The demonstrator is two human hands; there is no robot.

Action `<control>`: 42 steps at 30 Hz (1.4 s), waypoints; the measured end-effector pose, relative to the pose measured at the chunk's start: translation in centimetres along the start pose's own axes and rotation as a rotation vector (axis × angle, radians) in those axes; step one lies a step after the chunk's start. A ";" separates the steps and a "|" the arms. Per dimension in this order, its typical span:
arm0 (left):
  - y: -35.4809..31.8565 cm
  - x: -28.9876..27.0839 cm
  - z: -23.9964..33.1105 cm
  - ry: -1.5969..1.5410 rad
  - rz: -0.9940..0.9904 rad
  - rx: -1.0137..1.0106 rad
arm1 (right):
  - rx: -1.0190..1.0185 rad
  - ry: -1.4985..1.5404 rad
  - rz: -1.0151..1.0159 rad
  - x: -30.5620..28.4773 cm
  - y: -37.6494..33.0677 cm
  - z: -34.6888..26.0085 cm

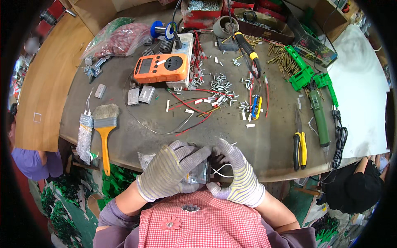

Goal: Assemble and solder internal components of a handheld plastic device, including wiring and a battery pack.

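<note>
My gloved left hand [173,165] curls over the boxy device [202,171], grasping it by the table's [264,153] near edge; my right hand [242,177] arches beside it, its grip I cannot tell.

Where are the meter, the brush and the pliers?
Meter [159,70]: head view, on its orange front.
Brush [104,139]: head view, on its yellow handle.
Pliers [298,129]: head view, near the pivot.

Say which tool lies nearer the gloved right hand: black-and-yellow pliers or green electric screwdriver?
The pliers; the screwdriver lies beyond them, farther right.
</note>
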State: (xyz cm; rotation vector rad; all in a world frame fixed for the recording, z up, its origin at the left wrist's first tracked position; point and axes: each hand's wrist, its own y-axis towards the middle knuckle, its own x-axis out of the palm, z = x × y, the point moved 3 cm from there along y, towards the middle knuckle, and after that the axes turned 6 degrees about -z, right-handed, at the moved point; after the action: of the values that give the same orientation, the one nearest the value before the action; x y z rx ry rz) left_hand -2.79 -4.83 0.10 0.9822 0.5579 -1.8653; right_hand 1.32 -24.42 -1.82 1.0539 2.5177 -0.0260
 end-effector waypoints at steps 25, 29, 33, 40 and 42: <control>2.6 -0.1 1.5 0.052 -0.044 -0.016 | 0.568 -1.349 0.701 -34.2 0.6 7.4; 2.6 -0.2 1.4 -0.001 -0.007 0.007 | 0.946 -1.581 0.480 -40.3 0.0 12.2; 3.0 -0.7 1.8 0.066 -0.086 -0.058 | 0.747 -1.734 0.511 -37.5 1.6 4.3; 3.9 -3.5 3.4 0.009 0.372 0.122 | 0.216 -1.082 0.365 -25.2 0.6 -7.5; 6.4 -4.4 5.8 0.099 0.418 0.176 | -0.089 -0.949 0.046 -20.9 1.4 -8.5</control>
State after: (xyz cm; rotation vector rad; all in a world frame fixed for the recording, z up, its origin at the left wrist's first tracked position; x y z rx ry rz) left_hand 1.67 -9.72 7.24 1.2090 0.2222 -1.5141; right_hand 12.36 -36.14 14.05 0.7913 1.6169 -0.3178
